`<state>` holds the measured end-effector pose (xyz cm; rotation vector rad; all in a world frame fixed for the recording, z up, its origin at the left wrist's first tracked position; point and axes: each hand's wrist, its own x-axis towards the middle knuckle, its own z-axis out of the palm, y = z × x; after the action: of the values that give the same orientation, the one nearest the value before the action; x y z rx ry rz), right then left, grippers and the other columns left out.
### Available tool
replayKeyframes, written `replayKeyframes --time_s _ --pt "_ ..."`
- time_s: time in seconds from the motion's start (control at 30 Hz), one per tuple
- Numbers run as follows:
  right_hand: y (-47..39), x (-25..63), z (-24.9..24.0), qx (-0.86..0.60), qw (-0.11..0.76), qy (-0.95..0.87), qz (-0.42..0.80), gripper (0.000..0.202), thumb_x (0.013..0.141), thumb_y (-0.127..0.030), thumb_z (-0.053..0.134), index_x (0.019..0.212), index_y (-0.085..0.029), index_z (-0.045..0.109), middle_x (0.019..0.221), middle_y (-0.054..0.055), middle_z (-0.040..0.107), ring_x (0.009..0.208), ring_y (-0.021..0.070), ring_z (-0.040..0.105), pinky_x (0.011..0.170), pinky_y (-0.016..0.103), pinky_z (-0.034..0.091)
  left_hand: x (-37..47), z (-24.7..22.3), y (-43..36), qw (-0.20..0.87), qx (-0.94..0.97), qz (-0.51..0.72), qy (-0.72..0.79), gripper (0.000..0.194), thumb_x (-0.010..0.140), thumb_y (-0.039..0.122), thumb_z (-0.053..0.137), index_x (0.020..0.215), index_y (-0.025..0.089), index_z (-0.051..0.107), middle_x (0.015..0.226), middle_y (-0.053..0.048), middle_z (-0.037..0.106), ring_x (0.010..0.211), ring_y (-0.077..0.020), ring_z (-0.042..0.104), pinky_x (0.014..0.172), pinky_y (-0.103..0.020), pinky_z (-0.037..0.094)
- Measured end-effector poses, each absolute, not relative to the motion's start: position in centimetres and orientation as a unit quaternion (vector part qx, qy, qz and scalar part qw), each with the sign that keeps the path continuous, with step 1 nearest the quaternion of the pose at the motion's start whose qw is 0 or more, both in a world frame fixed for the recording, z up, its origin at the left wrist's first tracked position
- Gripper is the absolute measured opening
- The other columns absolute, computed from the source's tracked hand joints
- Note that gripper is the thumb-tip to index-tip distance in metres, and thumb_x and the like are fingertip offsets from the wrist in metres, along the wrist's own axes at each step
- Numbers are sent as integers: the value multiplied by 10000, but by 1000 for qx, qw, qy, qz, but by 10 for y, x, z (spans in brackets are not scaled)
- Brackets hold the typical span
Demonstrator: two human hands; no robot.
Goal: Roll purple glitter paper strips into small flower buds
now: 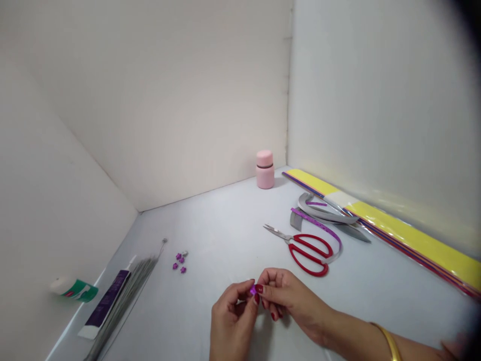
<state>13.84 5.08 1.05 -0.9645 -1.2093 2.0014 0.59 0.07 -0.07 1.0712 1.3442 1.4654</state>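
Observation:
A small purple folded paper star is pinched between the fingertips of both hands, low in the middle of the view. My left hand grips it from the left with thumb and forefinger. From the right, my right hand presses on it with thumb and fingers closed. The fingers cover part of the star. Several finished purple stars lie on the table to the left, with a small silver-grey piece beside them. Red-handled scissors rest open just beyond my right hand.
Grey and purple paper strips curl behind the scissors. A pink flask stands near the back corner. Long packs of yellow paper strips run along the right wall. At left lie grey wire stems, a purple tube and a green-and-white container.

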Motion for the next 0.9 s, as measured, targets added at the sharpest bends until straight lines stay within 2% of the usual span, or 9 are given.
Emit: replayKeyframes --time_s 0.1,0.2,0.37,0.57,0.67,0.83,0.9 --pt "53 138 11 -375 290 -481 737 234 695 -327 650 697 -139 510 535 -61 533 391 34 421 406 166 236 3 -5 4 471 366 585 550 182 608 278 755 740 153 743 678 -64 737 632 -170 629 613 -240 477" --pt "54 135 9 -371 295 -509 718 226 703 -329 643 700 -146 509 555 -63 521 413 39 420 408 163 283 0 -9 7 497 332 576 557 181 572 284 783 697 157 756 649 -72 748 588 -156 626 589 -236 465" --pt "54 131 7 -372 291 -514 716 212 700 -318 646 744 -142 534 590 -50 522 446 53 437 430 172 336 -2 -9 8 520 306 583 544 262 513 376 808 645 156 755 605 -76 736 558 -158 619 575 -254 462" --pt "59 127 21 -377 248 -598 662 161 693 -270 612 635 -148 524 518 -51 485 458 75 419 451 190 316 -9 -11 4 515 313 606 519 360 545 364 801 839 172 718 513 17 615 462 -81 523 466 -186 364" --pt "60 122 19 -368 245 -670 597 155 717 -242 585 611 -150 521 510 -51 455 492 82 398 468 193 291 -13 -13 3 527 311 601 514 330 539 341 808 796 159 711 507 21 605 453 -74 509 459 -180 349" --pt "59 115 6 -376 232 -607 661 248 818 -385 485 697 -169 473 552 -37 490 461 90 463 462 194 338 -16 -17 6 542 255 639 482 332 530 308 823 804 165 701 508 6 648 483 -99 560 502 -204 375" --pt "59 117 5 -368 230 -636 638 256 850 -391 453 723 -170 477 561 -35 496 485 94 479 492 197 355 -16 -19 6 547 258 640 475 341 547 294 816 835 164 690 508 11 638 474 -98 548 483 -203 362"
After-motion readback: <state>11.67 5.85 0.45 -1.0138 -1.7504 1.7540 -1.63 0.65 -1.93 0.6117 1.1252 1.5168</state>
